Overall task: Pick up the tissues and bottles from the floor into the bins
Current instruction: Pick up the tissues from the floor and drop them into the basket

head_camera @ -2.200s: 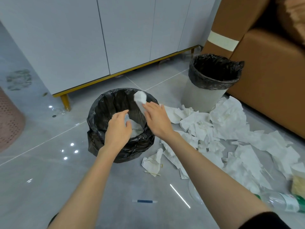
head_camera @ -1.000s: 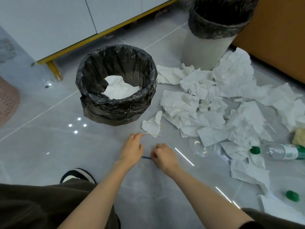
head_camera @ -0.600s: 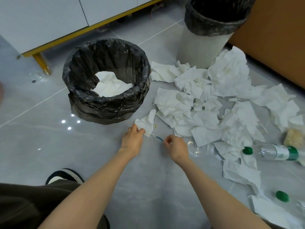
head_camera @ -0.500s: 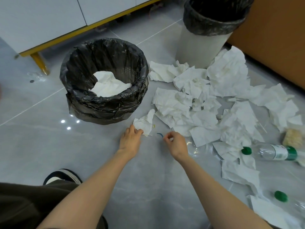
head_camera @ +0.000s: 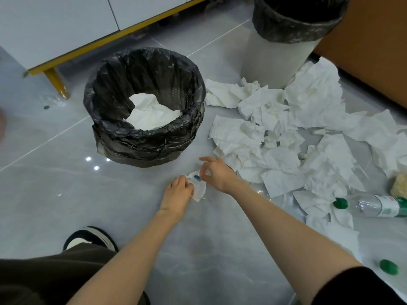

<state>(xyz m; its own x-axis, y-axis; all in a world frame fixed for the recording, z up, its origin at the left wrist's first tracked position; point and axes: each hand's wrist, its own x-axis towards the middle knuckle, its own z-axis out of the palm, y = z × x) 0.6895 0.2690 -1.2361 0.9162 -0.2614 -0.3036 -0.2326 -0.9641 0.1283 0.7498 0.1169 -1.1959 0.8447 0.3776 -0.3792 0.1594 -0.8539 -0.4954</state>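
A small tissue (head_camera: 200,188) is just off the floor in front of the low bin, held between both hands. The left hand (head_camera: 179,190) grips its left edge with curled fingers. The right hand (head_camera: 217,172) pinches a small blue piece (head_camera: 196,177) against the tissue's top with thumb and forefinger, its other fingers spread. A thin pale stick (head_camera: 199,197) shows at the tissue's lower edge.

The low bin (head_camera: 154,148) is lined with a black bag and holds a crumpled heap of white tissue (head_camera: 152,115) at its bottom. Behind it to the right stands a tall white bin (head_camera: 275,60), also lined with a black bag folded over its rim; its inside is too dark to tell what it holds.

The loose tissues (head_camera: 286,133) lie spread in a wide pile on the floor to the right of the low bin, reaching the foot of the tall bin. At the pile's right edge a clear bottle (head_camera: 374,205) with a green cap lies on its side, with a yellowish spongy lump (head_camera: 399,186) just above it. A loose green cap (head_camera: 388,267) lies apart, nearer the person.

The floor (head_camera: 55,183) is glossy grey tile. A white cabinet (head_camera: 55,23) on a yellow base runs along the back, and a brown panel (head_camera: 374,40) stands at the upper right. A shoe (head_camera: 92,238) and a dark trouser leg (head_camera: 44,278) show at the lower left.
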